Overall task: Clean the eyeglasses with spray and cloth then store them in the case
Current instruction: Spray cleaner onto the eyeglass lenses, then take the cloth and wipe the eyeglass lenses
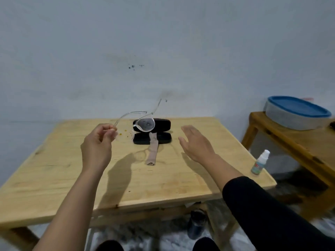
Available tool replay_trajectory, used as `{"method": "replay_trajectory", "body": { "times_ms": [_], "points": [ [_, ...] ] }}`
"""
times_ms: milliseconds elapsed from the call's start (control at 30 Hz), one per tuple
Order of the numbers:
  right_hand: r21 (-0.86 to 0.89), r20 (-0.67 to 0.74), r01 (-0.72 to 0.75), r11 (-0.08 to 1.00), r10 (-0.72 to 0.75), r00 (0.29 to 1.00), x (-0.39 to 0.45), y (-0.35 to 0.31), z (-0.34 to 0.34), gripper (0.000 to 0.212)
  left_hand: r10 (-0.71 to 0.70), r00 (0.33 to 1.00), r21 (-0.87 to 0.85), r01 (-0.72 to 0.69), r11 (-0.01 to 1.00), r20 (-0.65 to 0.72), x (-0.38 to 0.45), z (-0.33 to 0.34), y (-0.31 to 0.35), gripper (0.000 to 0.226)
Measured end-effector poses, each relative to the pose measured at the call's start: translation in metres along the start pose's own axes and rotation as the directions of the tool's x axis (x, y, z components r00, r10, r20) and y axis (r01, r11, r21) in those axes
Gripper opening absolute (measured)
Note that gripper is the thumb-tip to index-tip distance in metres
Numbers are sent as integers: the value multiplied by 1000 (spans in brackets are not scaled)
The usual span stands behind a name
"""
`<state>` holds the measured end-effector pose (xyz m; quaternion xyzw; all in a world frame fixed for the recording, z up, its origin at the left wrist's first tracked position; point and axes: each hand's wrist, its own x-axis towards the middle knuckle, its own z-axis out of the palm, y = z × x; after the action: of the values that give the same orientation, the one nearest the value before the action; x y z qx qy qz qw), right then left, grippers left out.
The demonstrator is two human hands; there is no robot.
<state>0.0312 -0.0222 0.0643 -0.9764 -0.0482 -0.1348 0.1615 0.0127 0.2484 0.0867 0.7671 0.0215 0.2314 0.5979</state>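
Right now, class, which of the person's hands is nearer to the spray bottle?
The right hand. It hovers open above the table, left of the spray bottle standing at the table's right edge. The left hand is farther left, pinching the eyeglasses.

No legible text, brand, nos. or signs in the head view. Spray bottle (259, 163) at the right edge of the tabletop (172, 178) carries a label w/ green and red print, too small and blurred to read. Black case (164, 124): no visible markings. Blue-lidded container (297, 113) at right: none either.
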Motion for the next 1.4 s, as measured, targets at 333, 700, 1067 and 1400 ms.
{"method": "replay_trajectory", "body": {
  "times_ms": [333,700,1067,1400],
  "points": [
    [158,139,86,984,-109,984,47,-47,63,46,-73,991,46,78,996,-113,24,-49,-43,22],
    [150,163,149,977,-173,971,87,-39,102,36,-137,984,70,146,987,-114,41,-48,-65,20],
    [242,141,235,942,-273,951,90,-28,106,32,-156,983,46,161,986,-97,40,-33,-67,22],
    [368,46,120,922,-147,988,93,-35,105,26,-161,981,75,169,983,-104,41,-34,-66,20]
  ]
}}
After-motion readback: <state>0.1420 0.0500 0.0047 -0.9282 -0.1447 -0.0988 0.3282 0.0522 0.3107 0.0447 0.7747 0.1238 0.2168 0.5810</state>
